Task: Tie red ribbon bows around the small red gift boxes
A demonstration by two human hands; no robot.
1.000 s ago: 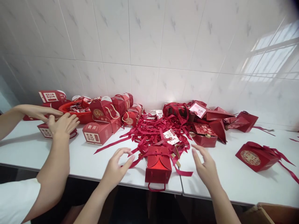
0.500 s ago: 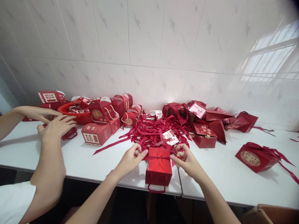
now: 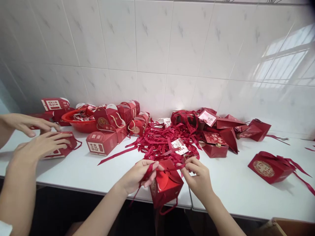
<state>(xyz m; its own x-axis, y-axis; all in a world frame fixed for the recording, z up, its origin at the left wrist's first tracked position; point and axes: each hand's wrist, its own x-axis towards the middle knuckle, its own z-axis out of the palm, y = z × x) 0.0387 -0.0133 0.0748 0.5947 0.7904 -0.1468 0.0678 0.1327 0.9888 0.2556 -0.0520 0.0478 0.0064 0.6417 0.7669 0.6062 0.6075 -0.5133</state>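
A red gift box (image 3: 167,188) stands turned at an angle at the table's front edge, its top flaps folded in and a cord handle hanging toward me. Across its top runs a dark red ribbon (image 3: 174,167). My left hand (image 3: 144,175) is closed on the ribbon at the left, with a loose end trailing below the fingers. On the other side my right hand (image 3: 197,172) pinches the ribbon at the box's back right corner. Just behind lies a heap of red ribbons (image 3: 159,139) with a white printed tag (image 3: 179,146) on it.
At left a co-worker's hands (image 3: 41,144) are on another red box (image 3: 65,146). Behind stand a red basin (image 3: 83,126) of wrapped pieces and several boxes (image 3: 102,142). Folded red bags (image 3: 216,149) lie back right; a ribbon-tied box (image 3: 268,167) sits far right.
The gift box has turned and tilted. My left hand has moved over its left side with the ribbon gathered in the fingers. The co-worker's hands have shifted left and down.
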